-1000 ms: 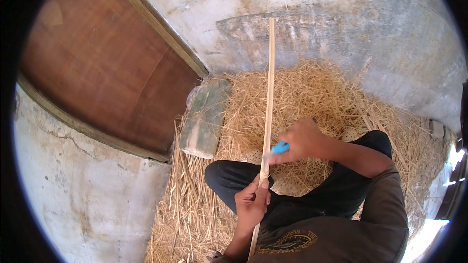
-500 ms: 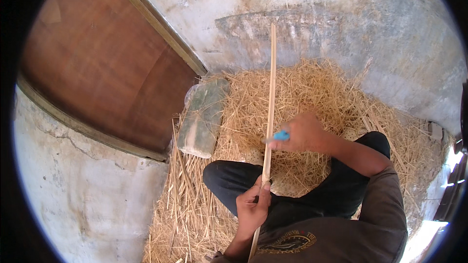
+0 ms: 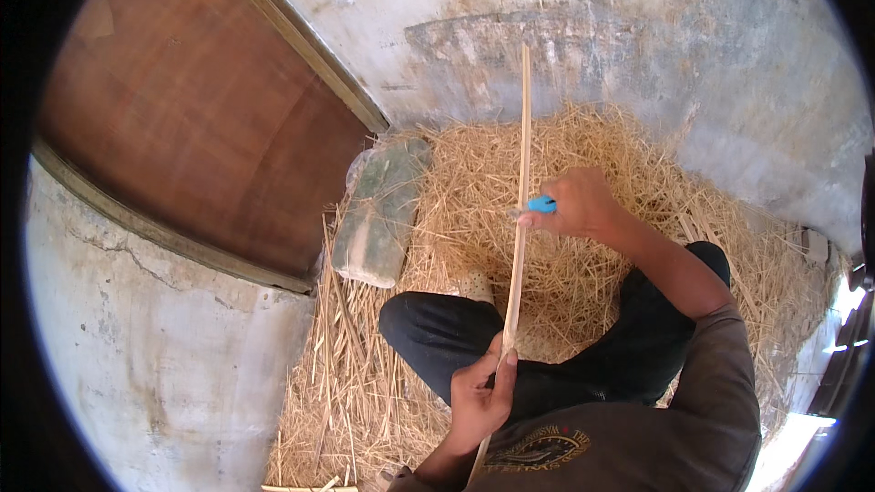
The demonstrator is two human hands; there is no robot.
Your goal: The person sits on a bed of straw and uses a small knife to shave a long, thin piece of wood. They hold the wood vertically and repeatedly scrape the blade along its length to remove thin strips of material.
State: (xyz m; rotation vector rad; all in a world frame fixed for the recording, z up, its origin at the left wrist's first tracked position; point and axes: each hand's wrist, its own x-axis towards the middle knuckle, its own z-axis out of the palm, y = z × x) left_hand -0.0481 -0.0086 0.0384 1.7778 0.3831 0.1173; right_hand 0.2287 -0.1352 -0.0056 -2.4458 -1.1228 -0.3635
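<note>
A long thin pale wooden strip [image 3: 520, 191] runs from my lap up toward the wall. My left hand [image 3: 480, 398] grips its lower part near my chest. My right hand [image 3: 579, 202] is closed on a knife with a blue handle [image 3: 541, 205], whose blade rests against the strip about midway along it. I sit cross-legged in dark trousers [image 3: 510, 355] on a heap of straw-coloured shavings [image 3: 474, 219].
A grey-green flat stone block [image 3: 378, 214] lies on the shavings to the left of the strip. A brown wooden door [image 3: 191, 118] with its frame fills the upper left. A rough concrete wall [image 3: 638, 46] stands behind, concrete floor [image 3: 155, 355] at left.
My right hand with the blue knife has slid up along the strip, away from my body. My left hand keeps its hold low on the strip.
</note>
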